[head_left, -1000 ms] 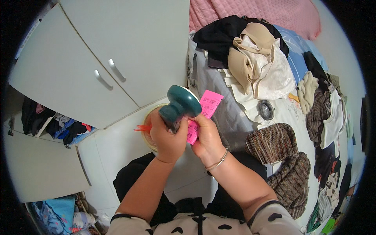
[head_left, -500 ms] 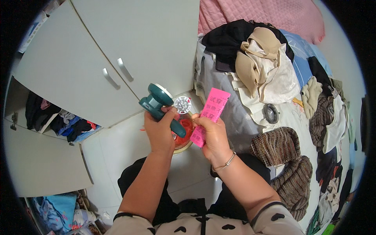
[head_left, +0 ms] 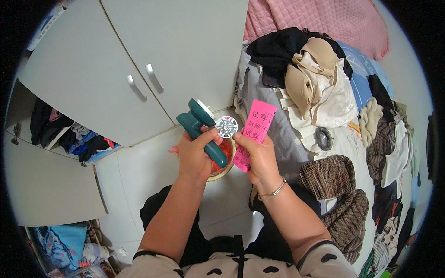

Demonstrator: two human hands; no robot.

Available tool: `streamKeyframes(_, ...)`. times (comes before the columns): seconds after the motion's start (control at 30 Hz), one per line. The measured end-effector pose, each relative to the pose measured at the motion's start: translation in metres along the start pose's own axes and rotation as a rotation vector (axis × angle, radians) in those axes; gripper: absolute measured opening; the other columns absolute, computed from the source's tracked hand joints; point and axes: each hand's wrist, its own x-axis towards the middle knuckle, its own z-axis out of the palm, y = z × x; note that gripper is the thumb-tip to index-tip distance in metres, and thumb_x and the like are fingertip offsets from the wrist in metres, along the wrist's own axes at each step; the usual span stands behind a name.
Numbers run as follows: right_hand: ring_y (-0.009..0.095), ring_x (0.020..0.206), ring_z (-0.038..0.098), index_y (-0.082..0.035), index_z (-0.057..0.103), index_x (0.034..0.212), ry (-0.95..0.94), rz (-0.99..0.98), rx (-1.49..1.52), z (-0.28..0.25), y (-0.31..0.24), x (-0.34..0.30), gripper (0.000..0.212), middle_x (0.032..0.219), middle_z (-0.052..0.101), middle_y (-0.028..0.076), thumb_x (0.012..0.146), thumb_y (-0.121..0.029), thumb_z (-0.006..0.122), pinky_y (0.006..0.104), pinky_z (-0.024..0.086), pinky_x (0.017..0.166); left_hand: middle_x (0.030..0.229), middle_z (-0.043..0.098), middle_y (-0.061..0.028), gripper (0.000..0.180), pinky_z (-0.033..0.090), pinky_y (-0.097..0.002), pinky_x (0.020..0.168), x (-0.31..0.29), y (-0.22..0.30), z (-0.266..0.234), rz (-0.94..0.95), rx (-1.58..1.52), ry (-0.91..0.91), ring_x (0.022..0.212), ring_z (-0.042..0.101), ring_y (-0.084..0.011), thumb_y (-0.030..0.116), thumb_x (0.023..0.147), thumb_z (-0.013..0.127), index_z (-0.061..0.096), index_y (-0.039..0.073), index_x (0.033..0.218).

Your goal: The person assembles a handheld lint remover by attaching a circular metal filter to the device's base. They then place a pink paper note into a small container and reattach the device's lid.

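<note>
My left hand [head_left: 195, 150] is closed round the handle of a dark green fabric shaver [head_left: 196, 116], its pale round head tilted up and to the right. A round silver slotted disc [head_left: 226, 127] sticks out beyond the fingertips of that hand, seemingly pinched there. Between the thumb and fingers of my right hand [head_left: 257, 155] is a pink printed paper strip [head_left: 256, 121], slanting upward close beside the disc. Under both hands stands a small bin with a pale rim [head_left: 225, 175] and a red bag inside, partly hidden by my left hand and the shaver.
Grey wardrobe doors [head_left: 185, 51] close off the far side. A lower cupboard on the left stands open with folded clothes [head_left: 85, 139]. Along the right is a bed with beige bras [head_left: 315, 74], a brown knitted garment [head_left: 327, 176] and a roll of clear tape [head_left: 323, 138].
Both hands have shifted slightly to the right in the picture with the shaver, disc and pink strip. The surroundings have moved a little too, as the view turned. Both grips stay the same.
</note>
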Motion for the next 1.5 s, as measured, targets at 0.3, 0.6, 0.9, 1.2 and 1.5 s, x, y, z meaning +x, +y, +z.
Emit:
streamKeyframes(0.3,0.012,0.074,0.058,-0.003,0.06,0.091,0.01,-0.095,-0.073,0.0,0.002,0.003,0.013,0.081,0.062,0.003,0.08,-0.002,0.068,0.0248,0.046,0.068,0.089,0.057,-0.0031,0.031,0.055,-0.0302,0.071,0.001,0.001,-0.004,-0.016,0.03,-0.059,0.076,0.061,-0.0158,-0.008,0.075,0.069,0.051,0.004,0.097)
streamKeyframes(0.6,0.012,0.071,0.057,-0.003,0.06,0.09,0.106,-0.091,-0.074,-0.005,-0.012,0.005,0.014,0.079,0.061,0.003,0.079,-0.004,0.069,0.026,0.044,0.064,0.086,0.056,-0.0053,0.029,0.055,-0.0286,0.07,0.0,0.01,0.0,0.078,0.078,0.013,0.073,0.062,-0.0164,-0.006,0.077,0.068,0.049,0.003,0.096)
streamKeyframes(0.9,0.011,0.07,0.056,-0.006,0.06,0.09,0.135,-0.323,0.134,-0.019,-0.059,0.009,0.014,0.081,0.06,0.001,0.08,-0.006,0.069,0.0251,0.044,0.064,0.095,0.061,-0.0074,0.037,0.053,-0.0324,0.072,-0.003,-0.014,0.002,-0.027,0.452,-0.218,0.079,0.062,-0.0204,-0.008,0.075,0.062,0.054,0.002,0.11)
streamKeyframes(1.2,0.008,0.069,0.053,-0.003,0.059,0.09,0.06,-0.521,0.211,-0.053,-0.124,0.001,0.013,0.079,0.058,0.0,0.081,-0.006,0.068,0.0229,0.042,0.062,0.098,0.058,-0.0072,0.045,0.051,-0.0325,0.07,-0.03,-0.075,0.082,-0.238,0.589,-0.5,0.08,0.059,-0.0185,-0.006,0.075,0.063,0.048,0.006,0.116)
streamKeyframes(1.5,0.012,0.071,0.056,-0.002,0.059,0.09,0.36,-0.708,0.497,-0.123,-0.171,-0.004,0.011,0.08,0.059,0.003,0.082,-0.003,0.066,0.0245,0.044,0.064,0.099,0.062,-0.0103,0.045,0.052,-0.0332,0.074,0.011,-0.128,0.151,-0.376,0.414,-0.76,0.086,0.062,-0.0195,-0.005,0.076,0.061,0.048,0.001,0.119)
